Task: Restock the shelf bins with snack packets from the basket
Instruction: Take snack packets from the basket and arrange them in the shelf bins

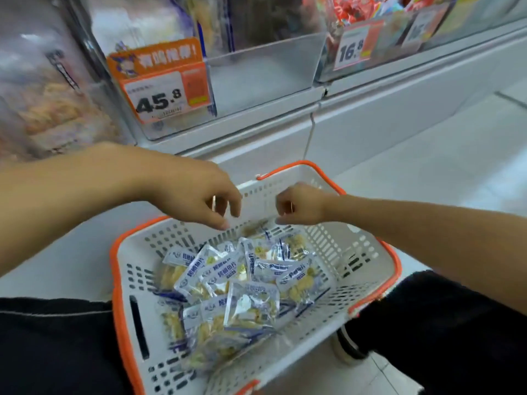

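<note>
Hovering loosely curled, holding nothing, both hands: left hand (196, 195), right hand (299, 205), above packets (242, 289).

orange tag (166, 94) "45.8", white tag (352, 49) "16.8"

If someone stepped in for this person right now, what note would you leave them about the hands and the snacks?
Left hand: above the far end of the basket, fingers loosely curled, holding nothing.
Right hand: beside it, fingers curled; whether it pinches anything cannot be told.
Snack packets: a pile lies in the basket, which sits on the floor between the knees.
Shelf bin behind the 45.8 price tag: front part looks bare.
Done: cannot tell.
Left: move the packets from the basket up into the bin.
</note>
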The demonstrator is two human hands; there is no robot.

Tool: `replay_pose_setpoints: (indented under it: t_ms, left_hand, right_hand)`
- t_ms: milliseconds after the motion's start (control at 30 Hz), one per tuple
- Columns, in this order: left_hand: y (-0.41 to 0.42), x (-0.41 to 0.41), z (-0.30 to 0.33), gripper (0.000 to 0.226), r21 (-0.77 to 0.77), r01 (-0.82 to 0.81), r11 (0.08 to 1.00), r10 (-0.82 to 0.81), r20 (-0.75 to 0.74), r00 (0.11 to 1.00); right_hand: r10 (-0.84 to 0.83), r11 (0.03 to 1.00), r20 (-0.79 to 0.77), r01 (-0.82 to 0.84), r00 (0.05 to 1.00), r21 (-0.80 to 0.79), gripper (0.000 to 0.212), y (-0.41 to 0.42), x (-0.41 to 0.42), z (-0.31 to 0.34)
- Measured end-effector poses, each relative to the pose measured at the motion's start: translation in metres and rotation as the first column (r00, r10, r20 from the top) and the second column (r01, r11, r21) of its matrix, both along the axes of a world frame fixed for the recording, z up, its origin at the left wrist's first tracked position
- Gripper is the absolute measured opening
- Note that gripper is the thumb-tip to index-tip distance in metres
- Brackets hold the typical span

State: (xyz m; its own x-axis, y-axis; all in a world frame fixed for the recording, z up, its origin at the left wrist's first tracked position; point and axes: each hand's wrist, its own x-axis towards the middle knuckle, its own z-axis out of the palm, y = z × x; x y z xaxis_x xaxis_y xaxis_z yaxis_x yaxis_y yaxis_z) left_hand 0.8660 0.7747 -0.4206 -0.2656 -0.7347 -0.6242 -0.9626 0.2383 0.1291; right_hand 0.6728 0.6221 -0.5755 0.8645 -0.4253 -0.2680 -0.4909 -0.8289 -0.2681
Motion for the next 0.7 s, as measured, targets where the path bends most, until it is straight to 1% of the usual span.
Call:
replay_pose_setpoints:
  t_ms: [33,67,100,133,167,233,300,333,433,500,533,600,667,700]
  left_hand:
    - [0.001,-0.003,-0.006,0.040,0.094,-0.006,0.996,0.000,0.059,0.998]
    - [0.001,-0.006,-0.010,0.043,0.130,-0.017,0.991,0.006,0.087,0.996]
    - [0.001,-0.007,-0.011,0.045,0.128,-0.022,0.992,0.010,0.094,0.995]
    - [-0.001,-0.008,-0.010,0.045,0.101,-0.027,0.995,0.018,0.092,0.996]
    - [-0.002,-0.009,-0.009,0.045,0.066,-0.033,0.997,0.027,0.080,0.996]
    - [-0.005,-0.010,-0.005,0.044,0.014,-0.045,0.999,0.045,0.052,0.998]
    - [-0.005,-0.008,-0.002,0.044,0.015,-0.075,0.997,0.074,0.044,0.996]
    - [-0.004,-0.006,-0.001,0.043,0.022,-0.086,0.996,0.085,0.046,0.995]
    - [-0.001,0.001,-0.001,0.042,0.034,-0.092,0.995,0.090,0.065,0.994]
    - [0.002,0.006,-0.003,0.042,0.045,-0.100,0.994,0.097,0.065,0.993]
    - [0.003,0.009,-0.005,0.042,0.050,-0.105,0.993,0.101,0.064,0.993]
    - [0.004,0.014,-0.006,0.042,0.055,-0.117,0.992,0.113,0.061,0.992]
    - [0.007,0.017,-0.005,0.043,0.061,-0.124,0.990,0.121,0.057,0.991]
    - [0.008,0.018,-0.005,0.044,0.060,-0.125,0.990,0.121,0.055,0.991]
  right_hand:
    - [-0.052,0.991,-0.277,0.084,0.960,0.104,0.039,0.011,-0.015,-0.025]
    - [-0.075,0.972,-0.465,0.169,0.882,0.164,0.062,0.022,-0.029,-0.049]
    - [-0.074,0.960,-0.557,0.211,0.827,0.185,0.079,0.033,-0.041,-0.069]
    - [-0.082,0.954,-0.577,0.231,0.813,0.190,0.088,0.043,-0.050,-0.086]
    - [-0.102,0.950,-0.570,0.250,0.815,0.187,0.090,0.051,-0.056,-0.099]
    - [-0.119,0.968,-0.546,0.220,0.829,0.122,0.079,0.058,-0.062,-0.118]
    - [-0.105,0.989,-0.532,0.142,0.840,0.030,0.067,0.059,-0.063,-0.125]
    - [-0.091,0.993,-0.521,0.114,0.848,0.013,0.067,0.059,-0.061,-0.127]
    - [-0.041,0.994,-0.507,0.085,0.861,0.063,0.071,0.054,-0.055,-0.128]
    - [-0.015,0.999,-0.511,0.035,0.860,0.030,0.069,0.051,-0.053,-0.131]
    - [-0.013,1.000,-0.501,0.025,0.865,0.017,0.064,0.049,-0.052,-0.135]
    - [-0.003,1.000,-0.480,0.018,0.877,0.026,0.041,0.045,-0.052,-0.141]
    - [0.020,0.995,-0.481,0.029,0.876,0.095,0.016,0.042,-0.050,-0.140]
    - [0.051,0.988,-0.476,0.027,0.878,0.154,0.013,0.040,-0.047,-0.134]
